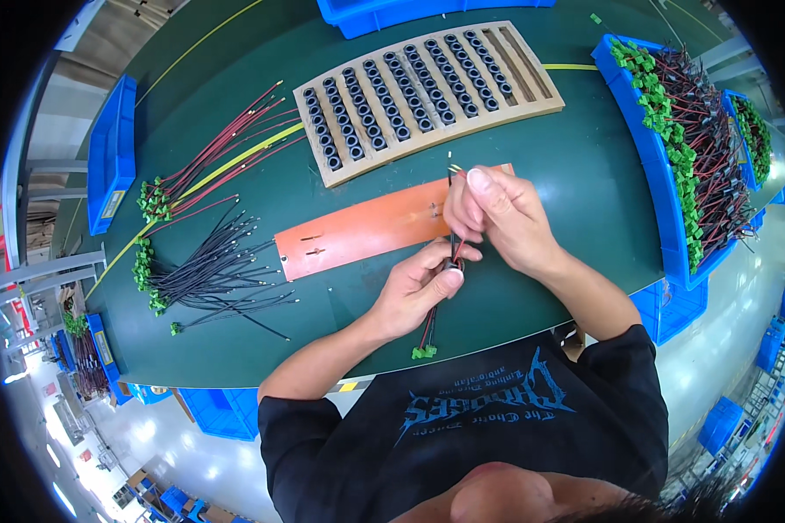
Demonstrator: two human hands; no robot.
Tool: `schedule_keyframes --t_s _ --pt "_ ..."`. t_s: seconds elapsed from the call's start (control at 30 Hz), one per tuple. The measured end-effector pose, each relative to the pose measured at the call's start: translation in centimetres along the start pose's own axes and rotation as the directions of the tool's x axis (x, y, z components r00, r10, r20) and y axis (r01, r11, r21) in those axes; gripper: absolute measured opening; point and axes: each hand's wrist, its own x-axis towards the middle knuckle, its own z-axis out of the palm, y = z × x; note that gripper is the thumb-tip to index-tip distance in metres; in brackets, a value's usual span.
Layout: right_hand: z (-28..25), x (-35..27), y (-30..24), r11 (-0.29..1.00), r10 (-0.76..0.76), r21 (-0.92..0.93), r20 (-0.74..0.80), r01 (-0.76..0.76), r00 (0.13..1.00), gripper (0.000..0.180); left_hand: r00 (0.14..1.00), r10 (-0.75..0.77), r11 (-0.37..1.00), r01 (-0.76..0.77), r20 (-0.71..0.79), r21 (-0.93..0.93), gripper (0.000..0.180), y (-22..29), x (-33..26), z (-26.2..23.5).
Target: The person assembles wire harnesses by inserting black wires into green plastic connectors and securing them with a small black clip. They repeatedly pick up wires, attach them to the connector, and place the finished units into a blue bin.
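My left hand point(417, 288) pinches a black and a red wire point(429, 324) between thumb and fingers. Green connectors point(424, 352) hang at their lower end, near the table's front edge. A small dark piece sits around the wires at my left fingertips, mostly hidden by the fingers. Just above, my right hand point(508, 213) is closed on the upper part of the same wires, whose pale tips stick up past its fingers. Both hands are over the right end of an orange board point(358, 222) with small metal fittings.
Behind the board lies a wooden tray point(549, 106) with rows of black rings. Bundles of red wires point(214, 148) and black wires point(209, 275) with green connectors lie at left. A blue bin point(624, 113) of wired connectors stands at right; another blue bin point(113, 157) is far left.
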Motion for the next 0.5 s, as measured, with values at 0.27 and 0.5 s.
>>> schedule_keyframes --t_s 0.27,0.5 --pt "-2.3 0.3 -0.8 0.959 0.268 -0.094 -0.018 -0.268 0.963 0.02 0.993 -0.102 0.974 0.089 -0.052 -0.207 0.039 -0.2 -0.6 -0.5" --pt "-2.4 0.6 -1.5 0.912 0.373 0.139 0.106 -0.385 0.922 0.029 0.996 -0.065 0.993 0.06 -0.054 -0.102 0.036 -0.2 -0.4 -0.4"
